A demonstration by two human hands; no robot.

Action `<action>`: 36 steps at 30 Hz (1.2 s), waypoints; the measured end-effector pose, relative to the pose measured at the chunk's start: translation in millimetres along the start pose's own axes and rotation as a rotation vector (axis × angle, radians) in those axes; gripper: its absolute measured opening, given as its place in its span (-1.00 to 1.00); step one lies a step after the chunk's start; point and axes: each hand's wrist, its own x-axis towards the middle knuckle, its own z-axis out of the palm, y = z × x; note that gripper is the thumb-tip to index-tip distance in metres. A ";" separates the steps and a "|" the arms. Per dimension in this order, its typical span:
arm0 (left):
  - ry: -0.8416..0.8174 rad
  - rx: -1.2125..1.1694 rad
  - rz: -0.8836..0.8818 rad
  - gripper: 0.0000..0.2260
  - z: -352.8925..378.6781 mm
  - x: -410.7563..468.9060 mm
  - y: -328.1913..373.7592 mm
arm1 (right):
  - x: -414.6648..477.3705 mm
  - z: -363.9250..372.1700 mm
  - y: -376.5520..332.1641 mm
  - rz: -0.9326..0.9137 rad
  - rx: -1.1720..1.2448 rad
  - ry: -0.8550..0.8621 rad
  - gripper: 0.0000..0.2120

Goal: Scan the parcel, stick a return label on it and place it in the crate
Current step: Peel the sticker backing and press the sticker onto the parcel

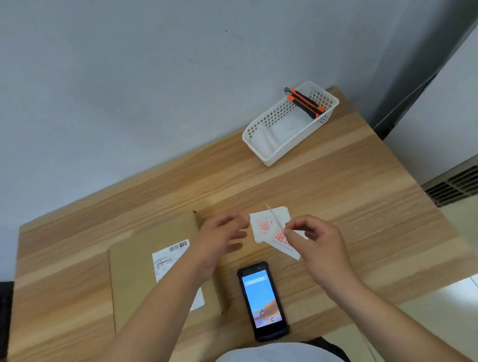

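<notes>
A flat brown cardboard parcel lies on the wooden table, with a white barcoded shipping label on top. Right of it sits a small stack of white return labels printed in red. My right hand pinches one return label lifted off that stack, edge up. My left hand hovers over the parcel's right edge, fingers spread toward the stack, holding nothing. A black handheld scanner with a lit screen lies between my forearms.
A white perforated basket stands at the table's far right with two orange-black utility knives and a white roll inside. The wall runs behind the table. A dark object sits at the left edge; a floor vent lies right.
</notes>
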 end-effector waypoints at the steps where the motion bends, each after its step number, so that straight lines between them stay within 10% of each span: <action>1: -0.005 -0.064 -0.033 -0.74 2.0 -12.1 -6.7 | -3.6 4.5 0.6 -0.040 -0.049 -0.023 -0.84; 19: 0.357 -0.265 -0.067 -0.84 -16.4 -74.1 -68.2 | -42.4 61.1 29.5 -0.877 -0.580 -0.239 -0.95; 25: 0.406 -0.134 0.020 -0.95 -32.0 -87.3 -60.0 | -36.1 41.1 24.5 -0.261 -0.235 -0.270 -0.86; 30: 0.109 -0.191 0.109 -0.97 -43.0 -114.5 -36.7 | -17.3 8.3 21.6 0.222 0.147 -0.208 -0.81; 36: 0.007 -0.212 0.168 -0.96 -49.0 -121.6 -19.1 | -14.5 -16.0 17.8 0.370 0.354 -0.479 -0.62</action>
